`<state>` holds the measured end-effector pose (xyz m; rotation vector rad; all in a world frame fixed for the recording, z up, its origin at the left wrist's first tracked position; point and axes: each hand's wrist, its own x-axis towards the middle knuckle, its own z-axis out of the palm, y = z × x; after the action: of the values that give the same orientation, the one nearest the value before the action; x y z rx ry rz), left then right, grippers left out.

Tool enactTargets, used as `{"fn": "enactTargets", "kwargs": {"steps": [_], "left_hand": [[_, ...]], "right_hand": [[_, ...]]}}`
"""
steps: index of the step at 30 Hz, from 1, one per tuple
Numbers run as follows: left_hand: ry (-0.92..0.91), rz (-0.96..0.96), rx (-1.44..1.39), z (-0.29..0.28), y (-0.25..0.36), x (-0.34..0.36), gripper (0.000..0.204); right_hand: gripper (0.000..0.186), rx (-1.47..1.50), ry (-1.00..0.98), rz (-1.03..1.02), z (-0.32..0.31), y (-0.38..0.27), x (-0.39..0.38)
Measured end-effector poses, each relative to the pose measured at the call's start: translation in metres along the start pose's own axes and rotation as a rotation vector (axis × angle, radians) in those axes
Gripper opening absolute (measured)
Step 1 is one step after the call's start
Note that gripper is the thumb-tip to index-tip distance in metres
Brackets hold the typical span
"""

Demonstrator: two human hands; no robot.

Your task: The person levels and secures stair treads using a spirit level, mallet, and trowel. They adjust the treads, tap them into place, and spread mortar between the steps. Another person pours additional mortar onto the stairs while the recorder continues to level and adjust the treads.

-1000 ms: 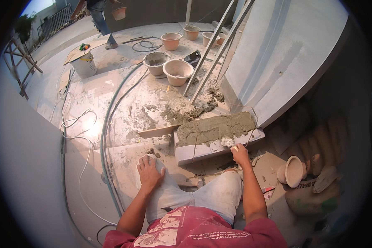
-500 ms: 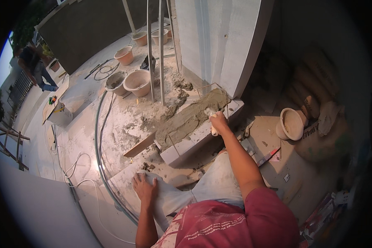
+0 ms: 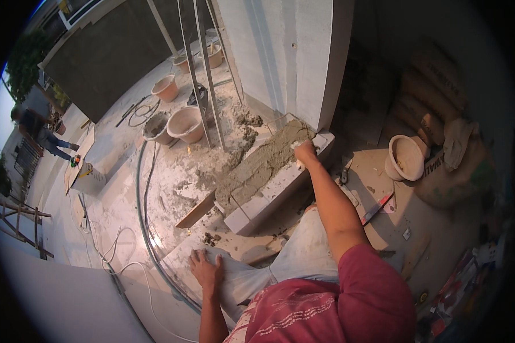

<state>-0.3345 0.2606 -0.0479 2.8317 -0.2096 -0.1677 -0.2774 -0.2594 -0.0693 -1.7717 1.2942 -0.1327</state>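
The right hand [image 3: 307, 152] was curled tight around the pale handle of a small tool [image 3: 300, 165]. The hand hid most of the tool's other end, at the far right part of the wet mortar [image 3: 254, 170]. The mortar lay in a long, bumpy strip on top of the white block [image 3: 240, 222], in the middle, with its far end just beside the wall [image 3: 294, 68]. The left hand [image 3: 207, 271] held nothing and lay with fingers spread on the left leg [image 3: 240, 280]. The step in hand looked like spreading the mortar. The next move seemed to call for a flat tool and a light push, because bumps showed.
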Motion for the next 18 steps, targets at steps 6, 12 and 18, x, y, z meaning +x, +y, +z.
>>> {"fn": "enactTargets", "kwargs": {"steps": [6, 12, 18], "left_hand": [[0.018, 0.042, 0.0, -0.001, 0.008, 0.0, 0.063], [0.068, 0.029, 0.048, 0.016, -0.007, 0.004, 0.062], [0.109, 0.077, 0.036, 0.026, -0.013, 0.008, 0.067]], "right_hand": [[0.046, 0.145, 0.05, -0.106, -0.005, 0.02, -0.014], [0.047, 0.396, -0.324, -0.161, -0.006, 0.032, -0.096], [0.055, 0.307, -0.727, -0.176, 0.015, 0.028, -0.144]]}}
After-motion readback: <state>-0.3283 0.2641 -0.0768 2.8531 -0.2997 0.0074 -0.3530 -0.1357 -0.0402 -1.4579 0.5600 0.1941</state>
